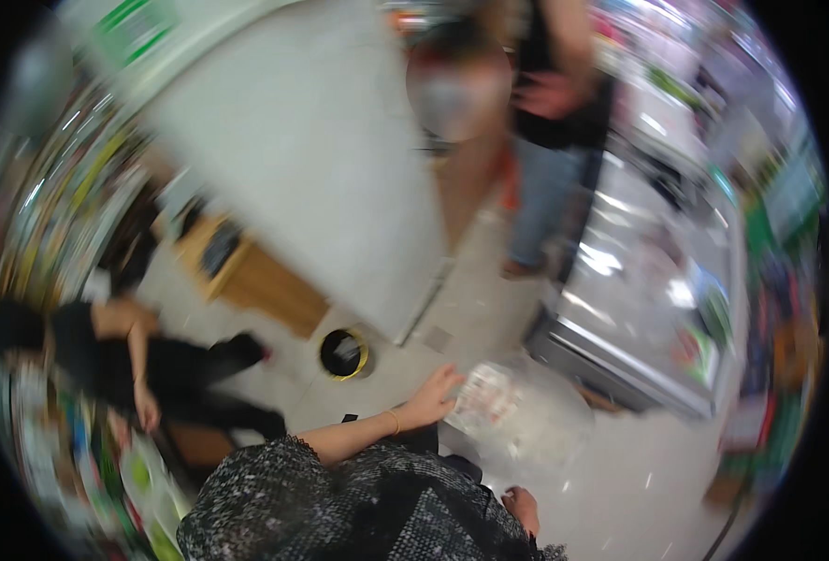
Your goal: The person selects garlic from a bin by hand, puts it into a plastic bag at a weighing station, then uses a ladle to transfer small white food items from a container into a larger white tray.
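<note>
My left hand [434,398], with a thin gold-coloured bracelet at its wrist, reaches forward to the edge of a large clear plastic bag [551,414]. Whether its fingers grip the bag or only meet its edge, blur does not settle. Whitish contents with reddish print show at the bag's left side. My right hand [521,510] hangs low by my body, its fingers partly curled and partly hidden, apart from the bag. A black-and-white patterned garment [386,498] covers my body.
Right of the bag stands a glass-topped chest freezer [639,294]. A large white panel-like surface [302,154] fills the upper middle. Near it are a black-lined bin [342,354] and a wooden cabinet [267,287]. One person [176,372] is at left, another [561,133] ahead. Shelves [56,203] line the left.
</note>
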Tool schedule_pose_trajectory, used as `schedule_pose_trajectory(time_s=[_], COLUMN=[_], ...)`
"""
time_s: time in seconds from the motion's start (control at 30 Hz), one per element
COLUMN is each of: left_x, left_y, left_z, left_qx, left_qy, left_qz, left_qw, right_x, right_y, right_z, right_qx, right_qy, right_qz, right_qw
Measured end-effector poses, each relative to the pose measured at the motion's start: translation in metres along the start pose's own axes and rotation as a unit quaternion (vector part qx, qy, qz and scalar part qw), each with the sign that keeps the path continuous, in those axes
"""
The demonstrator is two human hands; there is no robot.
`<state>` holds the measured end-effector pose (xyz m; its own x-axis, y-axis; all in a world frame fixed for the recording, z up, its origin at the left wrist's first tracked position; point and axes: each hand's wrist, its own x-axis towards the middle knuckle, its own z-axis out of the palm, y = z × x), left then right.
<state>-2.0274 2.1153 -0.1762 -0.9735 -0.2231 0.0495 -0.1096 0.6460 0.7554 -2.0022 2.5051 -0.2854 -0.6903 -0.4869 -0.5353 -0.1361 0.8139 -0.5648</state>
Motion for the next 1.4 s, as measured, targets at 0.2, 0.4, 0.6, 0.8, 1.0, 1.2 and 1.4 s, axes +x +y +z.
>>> schedule_pose_trajectory(time_s=[0.2,0.4,0.6,0.8,1.0,1.2,1.4], left_x=[-0.191,-0.359,-0.547,-0.591,-0.590,-0.583,-0.605], left_y=[-0.082,-0.154,-0.183,-0.160,-0.280,-0.376,-0.414], left_z=[-0.055,-0.037,0.032,0.038,-0.057,-0.222,-0.329], left_qx=[0.030,-0.012,-0.126,-0.219,-0.286,-0.288,-0.291], left_qy=[0.074,0.067,0.158,0.182,0.277,0.429,0.471], left_qz=[-0.279,-0.431,-0.651,-0.724,-0.703,-0.623,-0.650], left_qw=[0.957,0.900,0.732,0.628,0.589,0.588,0.520], right_x=[0.117,0.183,0.185,0.084,0.072,0.084,0.142], right_y=[0.006,-0.215,-0.406,-0.581,-0.649,-0.725,-0.880], right_z=[-0.059,0.007,0.193,0.328,0.436,0.529,0.624], right_qx=[-0.399,-0.355,-0.334,-0.407,-0.575,-0.458,-0.486], right_qy=[-0.154,-0.184,-0.276,-0.505,-0.506,-0.563,-0.485], right_qz=[-0.020,-0.350,-0.547,-0.598,-0.593,-0.667,-0.683], right_qw=[0.904,0.847,0.716,0.470,0.248,0.170,0.248])
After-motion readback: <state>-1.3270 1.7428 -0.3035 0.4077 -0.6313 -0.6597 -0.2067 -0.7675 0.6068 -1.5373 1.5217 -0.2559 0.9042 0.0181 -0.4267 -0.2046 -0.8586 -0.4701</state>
